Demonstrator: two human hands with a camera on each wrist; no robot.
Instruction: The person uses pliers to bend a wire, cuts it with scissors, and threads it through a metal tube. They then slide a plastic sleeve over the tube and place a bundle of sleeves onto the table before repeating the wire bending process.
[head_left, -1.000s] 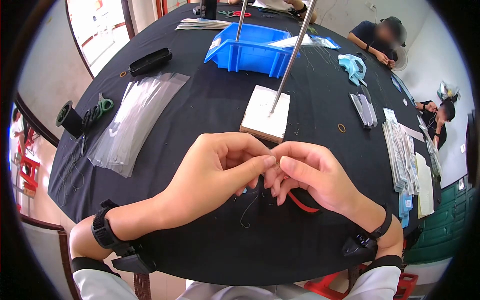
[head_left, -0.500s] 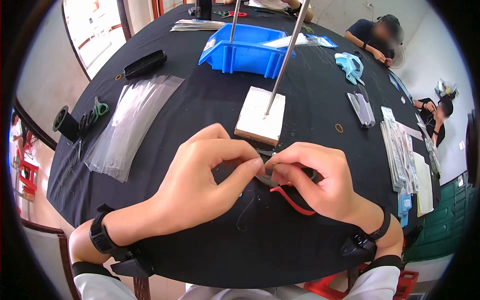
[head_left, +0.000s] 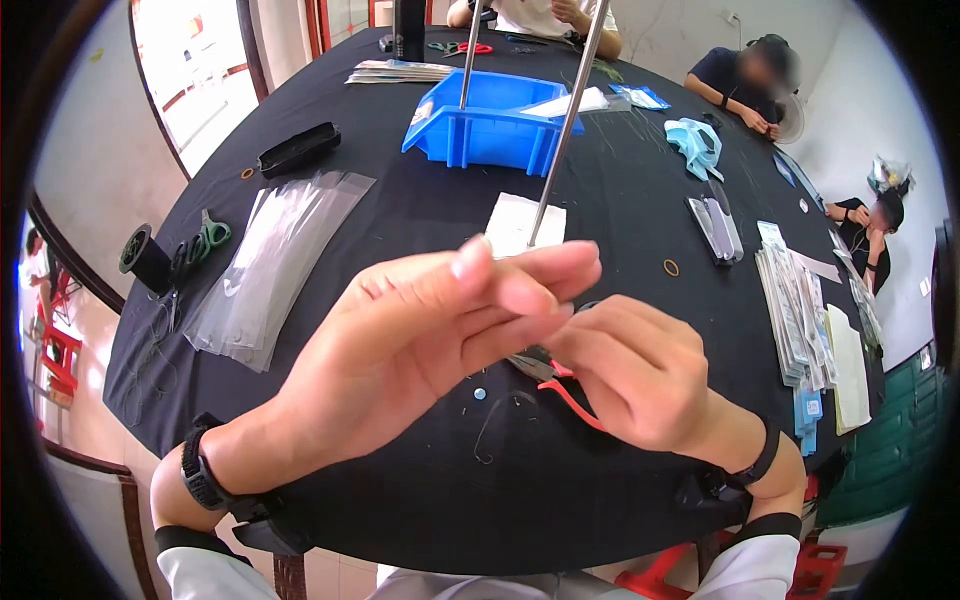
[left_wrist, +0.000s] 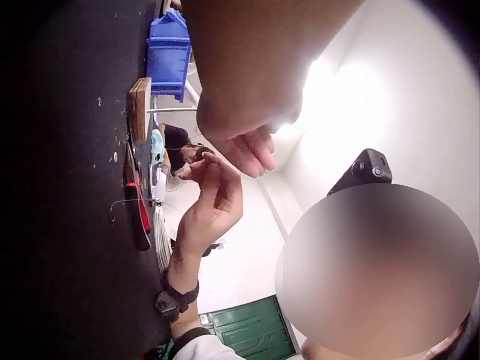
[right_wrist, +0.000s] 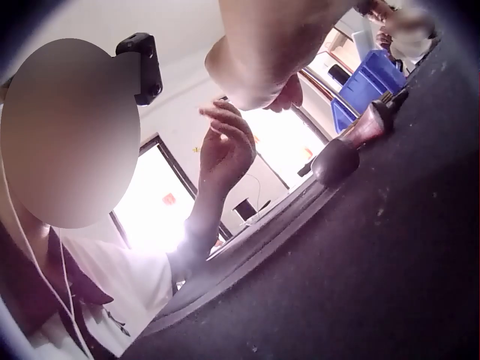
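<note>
Palm turned up, my left hand (head_left: 400, 330) is raised over the table with its fingers extended and the thumb lying alongside them. Right beside those fingertips, my right hand (head_left: 640, 370) is curled with thumb and forefinger together in a pinch. Its fingertips are partly hidden in the head view; a tiny thin thing showed between the two hands earlier, but I cannot tell what it is. Red-handled pliers (head_left: 574, 407) lie on the table below, partly covered by the right hand. A thin dark line (head_left: 482, 440) and a small blue disc (head_left: 480, 394) lie nearby.
A white-topped block (head_left: 512, 222) with a metal rod stands ahead, before a blue bin (head_left: 490, 140). Clear plastic sleeves (head_left: 285, 260), scissors (head_left: 205, 238) and a thread spool (head_left: 146, 258) lie left. A stapler (head_left: 715, 228) and stacked packets (head_left: 788, 310) lie right.
Both hands pinched at a meeting point before. My left hand has since turned palm up and straightened its fingers; my right hand has rolled over, fingers still curled.
</note>
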